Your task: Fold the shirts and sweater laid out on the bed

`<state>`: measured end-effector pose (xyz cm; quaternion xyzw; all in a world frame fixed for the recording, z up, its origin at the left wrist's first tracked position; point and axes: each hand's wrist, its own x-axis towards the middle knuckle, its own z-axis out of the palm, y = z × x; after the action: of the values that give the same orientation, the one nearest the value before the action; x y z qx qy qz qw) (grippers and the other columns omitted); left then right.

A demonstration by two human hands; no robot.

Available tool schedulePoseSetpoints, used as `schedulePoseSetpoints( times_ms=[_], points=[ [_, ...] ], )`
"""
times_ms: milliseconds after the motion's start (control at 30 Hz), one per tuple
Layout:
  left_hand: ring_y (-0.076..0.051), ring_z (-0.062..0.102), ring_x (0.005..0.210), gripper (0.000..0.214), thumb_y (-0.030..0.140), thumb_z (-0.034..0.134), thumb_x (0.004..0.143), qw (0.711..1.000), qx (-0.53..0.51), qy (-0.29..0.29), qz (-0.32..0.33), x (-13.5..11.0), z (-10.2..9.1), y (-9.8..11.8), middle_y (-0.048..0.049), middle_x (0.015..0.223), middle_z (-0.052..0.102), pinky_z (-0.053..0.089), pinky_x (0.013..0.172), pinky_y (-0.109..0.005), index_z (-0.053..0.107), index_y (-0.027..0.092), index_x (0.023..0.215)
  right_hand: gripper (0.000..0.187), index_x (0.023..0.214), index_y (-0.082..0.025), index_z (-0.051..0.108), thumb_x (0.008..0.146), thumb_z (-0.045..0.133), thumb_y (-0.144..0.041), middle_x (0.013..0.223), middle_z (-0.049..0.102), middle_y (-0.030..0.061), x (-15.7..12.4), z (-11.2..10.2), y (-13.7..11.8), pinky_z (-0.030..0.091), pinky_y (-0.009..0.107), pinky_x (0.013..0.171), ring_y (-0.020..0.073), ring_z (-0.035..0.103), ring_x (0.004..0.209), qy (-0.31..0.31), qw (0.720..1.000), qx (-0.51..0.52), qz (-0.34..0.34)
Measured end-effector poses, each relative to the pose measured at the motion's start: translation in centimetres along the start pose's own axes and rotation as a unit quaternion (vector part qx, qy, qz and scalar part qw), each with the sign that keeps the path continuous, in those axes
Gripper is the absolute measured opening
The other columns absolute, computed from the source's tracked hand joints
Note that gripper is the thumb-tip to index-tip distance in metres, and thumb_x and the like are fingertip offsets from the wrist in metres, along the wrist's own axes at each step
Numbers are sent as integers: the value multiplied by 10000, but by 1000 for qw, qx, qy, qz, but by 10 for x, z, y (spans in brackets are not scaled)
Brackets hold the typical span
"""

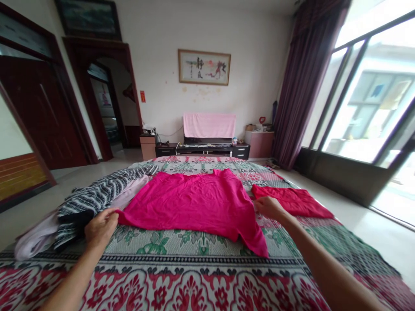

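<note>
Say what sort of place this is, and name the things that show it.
Most likely a bedroom in a home: a bed with a patterned cover, the pink shirt laid on it, and a low cabinet under a framed picture on the far wall.

Shirt (197,203) mid-bed: solid hot pink; folded garment (292,201) to its right: plain red. Left pile: top (97,194) w/ black & white zigzag stripes, over pale pink cloth (35,239). Bedspread (181,276): floral print, green leaves on white mid-band, red & white blooms near, dark border stripe btwn; far towel (209,125) light pink, curtain (301,86) at right dark purple.
</note>
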<state>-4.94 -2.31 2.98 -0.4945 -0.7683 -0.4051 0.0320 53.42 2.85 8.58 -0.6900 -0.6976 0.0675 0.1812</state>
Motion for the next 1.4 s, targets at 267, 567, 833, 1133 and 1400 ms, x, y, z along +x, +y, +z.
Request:
schedulePoseSetpoints(
  times_ms=[267,567,833,1133,1400],
  points=[
    [-266,609,937,359,343,420,798,995,57,71,39,-13,-10,19,-85,1023,692,466,854,-361,680,173,979,305,652,-171,663,807,482,-361,724,656,120,17,27,-20,393,282,562,217,621,684,10,993,-18,113],
    [-236,658,868,293,397,478,737,989,56,-69,121,-6,10,14,-69,938,735,476,819,-301,696,222,826,343,790,-162,679,843,407,-364,749,686,82,28,35,-19,413,259,619,198,629,716,110,982,113,101],
    [-235,665,845,282,376,478,741,984,76,-96,128,-6,10,12,-64,928,740,476,777,-298,708,225,802,431,930,-149,691,717,537,-490,839,699,99,25,34,-7,439,305,692,254,629,816,203,942,225,144],
    [-230,660,831,310,382,450,738,984,84,-94,130,-5,10,13,-60,919,738,477,769,-301,712,225,796,396,1011,-175,649,766,515,-457,771,676,65,15,27,-11,440,310,721,210,610,721,280,937,189,86],
    [-243,666,835,308,400,453,725,984,87,-111,111,-5,11,11,-58,937,736,480,760,-302,706,243,804,208,818,-171,703,749,520,-239,861,665,120,24,15,-10,401,277,635,225,621,816,74,993,-61,72]
  ],
)
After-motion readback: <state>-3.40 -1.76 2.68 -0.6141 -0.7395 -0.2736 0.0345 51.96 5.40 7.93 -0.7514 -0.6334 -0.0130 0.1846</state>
